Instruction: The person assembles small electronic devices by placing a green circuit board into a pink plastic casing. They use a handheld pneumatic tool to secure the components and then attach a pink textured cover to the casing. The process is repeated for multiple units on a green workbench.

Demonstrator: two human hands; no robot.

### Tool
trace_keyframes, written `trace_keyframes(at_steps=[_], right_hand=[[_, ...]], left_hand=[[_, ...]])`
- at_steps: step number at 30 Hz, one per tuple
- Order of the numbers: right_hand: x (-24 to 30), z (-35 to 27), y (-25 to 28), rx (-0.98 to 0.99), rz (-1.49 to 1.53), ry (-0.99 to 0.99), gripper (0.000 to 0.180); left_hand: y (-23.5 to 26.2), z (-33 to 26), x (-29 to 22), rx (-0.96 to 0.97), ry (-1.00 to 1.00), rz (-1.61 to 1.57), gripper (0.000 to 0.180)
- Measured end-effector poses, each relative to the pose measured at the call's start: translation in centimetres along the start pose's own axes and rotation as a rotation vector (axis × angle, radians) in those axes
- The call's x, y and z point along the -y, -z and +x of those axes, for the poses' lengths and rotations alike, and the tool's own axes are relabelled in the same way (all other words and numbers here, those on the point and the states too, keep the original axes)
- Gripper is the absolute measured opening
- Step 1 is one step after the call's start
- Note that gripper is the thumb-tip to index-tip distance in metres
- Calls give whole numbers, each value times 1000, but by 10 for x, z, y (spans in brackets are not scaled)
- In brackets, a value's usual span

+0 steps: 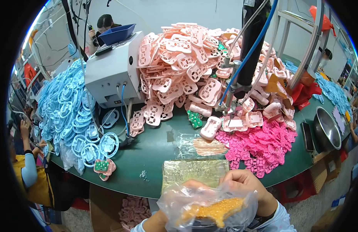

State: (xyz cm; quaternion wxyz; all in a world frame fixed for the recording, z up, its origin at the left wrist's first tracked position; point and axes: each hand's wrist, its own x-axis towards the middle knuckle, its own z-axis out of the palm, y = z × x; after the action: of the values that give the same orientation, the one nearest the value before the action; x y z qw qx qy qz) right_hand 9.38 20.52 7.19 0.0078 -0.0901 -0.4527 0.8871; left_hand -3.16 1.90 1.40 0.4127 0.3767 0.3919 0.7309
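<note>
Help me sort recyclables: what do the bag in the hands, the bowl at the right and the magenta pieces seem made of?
The bag looks like thin, glossy plastic film: it is see-through and crumpled. The bowl is probably polished metal, judging by its grey shine. The magenta pieces look matte and evenly coloured, perhaps rubber or plastic.

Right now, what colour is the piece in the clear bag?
The piece is orange-yellow with paler specks; the head view shows it.

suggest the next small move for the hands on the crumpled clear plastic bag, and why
Probably have the right hand gently draw its side of the crumpled clear plastic bag outward while the left hand steadies it: both hands hold the bag, whose folds partly cover the rough orange-yellow piece.
</note>
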Motion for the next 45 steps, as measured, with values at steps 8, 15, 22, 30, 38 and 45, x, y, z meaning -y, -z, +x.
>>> trace_keyframes(at_steps=[8,15,22,30,38,45], right_hand=[[-8,-3,10,72,-40,23,17],[0,2,8,-28,61,-57,20],[-11,-2,6,63,-73,-168,23],[5,-23,-15,284,-128,-24,27],[13,-33,-25,261,-70,35,24],[20,-30,-22,224,-107,55,21]], left_hand=[[-23,15,-44,-87,-22,-199,28],[-17,10,-37,-146,175,-131,27],[-17,9,-34,26,122,-374,28],[-53,12,-93,310,314,714,10],[-57,25,-63,396,112,-406,16],[-53,18,-73,408,378,11,20]])
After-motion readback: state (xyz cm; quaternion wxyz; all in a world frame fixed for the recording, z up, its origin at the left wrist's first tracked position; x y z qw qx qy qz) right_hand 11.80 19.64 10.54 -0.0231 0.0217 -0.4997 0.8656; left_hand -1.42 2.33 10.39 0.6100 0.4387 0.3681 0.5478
